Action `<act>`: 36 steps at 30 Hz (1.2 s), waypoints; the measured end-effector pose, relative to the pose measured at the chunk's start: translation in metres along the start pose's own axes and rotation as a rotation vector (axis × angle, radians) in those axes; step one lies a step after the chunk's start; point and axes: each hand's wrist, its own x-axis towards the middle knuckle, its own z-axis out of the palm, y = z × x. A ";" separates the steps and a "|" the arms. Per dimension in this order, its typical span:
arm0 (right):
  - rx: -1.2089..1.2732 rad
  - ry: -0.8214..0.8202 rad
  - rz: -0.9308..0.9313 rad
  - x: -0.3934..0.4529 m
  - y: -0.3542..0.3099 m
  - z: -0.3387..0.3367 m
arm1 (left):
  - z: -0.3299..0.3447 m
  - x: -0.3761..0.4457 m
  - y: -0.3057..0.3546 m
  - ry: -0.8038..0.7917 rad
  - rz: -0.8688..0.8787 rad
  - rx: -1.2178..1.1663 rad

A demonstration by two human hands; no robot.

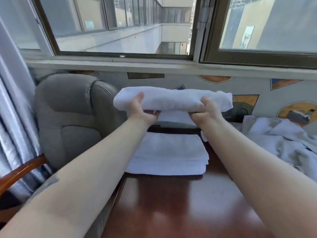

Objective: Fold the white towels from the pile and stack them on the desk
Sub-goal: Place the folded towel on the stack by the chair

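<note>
Forearms: both are extended from the bottom corners toward frame centre.
Left hand: thumb over, fingers under the folded towel.
Right hand: the same towel is gripped.
Towel position: held aloft at centre, above the stack.
Done: several folded towels are stacked on the desk.
Left: an unfolded pile is seen at right; placement judged pending.
</note>
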 end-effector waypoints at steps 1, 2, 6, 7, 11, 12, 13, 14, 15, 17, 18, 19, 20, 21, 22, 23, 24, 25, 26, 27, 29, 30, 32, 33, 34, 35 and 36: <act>0.123 -0.039 -0.041 -0.001 0.005 -0.010 | -0.007 0.012 0.006 -0.066 0.006 0.030; 0.179 -0.073 -0.032 0.011 0.012 -0.018 | -0.016 0.020 0.010 -0.080 0.015 0.080; 0.167 -0.124 0.025 0.056 0.070 -0.066 | -0.103 0.059 -0.013 -0.085 -0.076 0.163; 0.165 -0.079 0.068 0.066 0.090 -0.085 | -0.133 0.066 -0.024 -0.024 -0.129 0.168; 0.234 0.179 0.194 0.088 0.163 -0.152 | -0.224 0.073 -0.067 0.170 -0.269 0.184; 0.227 0.189 0.183 0.093 0.171 -0.159 | -0.232 0.075 -0.070 0.172 -0.255 0.178; 0.220 0.189 0.174 0.096 0.175 -0.161 | -0.236 0.078 -0.071 0.166 -0.228 0.157; 0.218 0.187 0.161 0.098 0.175 -0.162 | -0.237 0.081 -0.070 0.163 -0.213 0.149; 0.209 0.189 0.149 0.099 0.173 -0.162 | -0.237 0.082 -0.071 0.159 -0.204 0.138; 0.196 0.197 0.138 0.100 0.169 -0.161 | -0.236 0.082 -0.074 0.166 -0.202 0.125; 0.185 0.206 0.133 0.098 0.167 -0.159 | -0.235 0.080 -0.076 0.182 -0.206 0.124; 0.168 0.228 0.116 0.095 0.167 -0.156 | -0.232 0.079 -0.076 0.193 -0.204 0.119; 0.132 0.272 0.075 0.092 0.167 -0.153 | -0.228 0.077 -0.075 0.208 -0.204 0.128; 0.091 0.356 0.003 0.089 0.166 -0.151 | -0.225 0.073 -0.073 0.228 -0.204 0.140; 0.024 0.503 -0.113 0.086 0.165 -0.151 | -0.221 0.069 -0.070 0.281 -0.200 0.168; -0.099 0.691 -0.287 0.083 0.162 -0.153 | -0.219 0.064 -0.070 0.384 -0.174 0.226; -0.256 0.810 -0.508 0.078 0.159 -0.151 | -0.220 0.058 -0.072 0.539 -0.104 0.312; -0.446 0.835 -0.760 0.075 0.156 -0.147 | -0.216 0.050 -0.075 0.723 0.070 0.455; -0.661 0.742 -0.994 0.074 0.159 -0.138 | -0.207 0.042 -0.079 0.791 0.367 0.648; -0.922 0.530 -1.160 0.078 0.166 -0.126 | -0.200 0.039 -0.086 0.623 0.712 0.871; -1.667 0.021 -1.183 0.092 0.187 -0.098 | -0.185 0.053 -0.104 0.015 1.028 1.441; -2.014 -0.171 -1.056 0.103 0.193 -0.091 | -0.178 0.071 -0.104 -0.208 0.963 1.720; -2.324 -0.262 -0.724 0.129 0.184 -0.106 | -0.181 0.108 -0.094 -0.327 0.658 2.297; -2.338 -0.185 -0.597 0.139 0.170 -0.125 | -0.192 0.121 -0.087 -0.310 0.532 2.480; -2.311 -0.075 -0.498 0.145 0.153 -0.146 | -0.203 0.129 -0.082 -0.298 0.434 2.564; -2.265 0.038 -0.430 0.149 0.135 -0.164 | -0.208 0.134 -0.078 -0.269 0.394 2.570; -2.221 0.134 -0.395 0.154 0.119 -0.171 | -0.205 0.139 -0.076 -0.221 0.388 2.543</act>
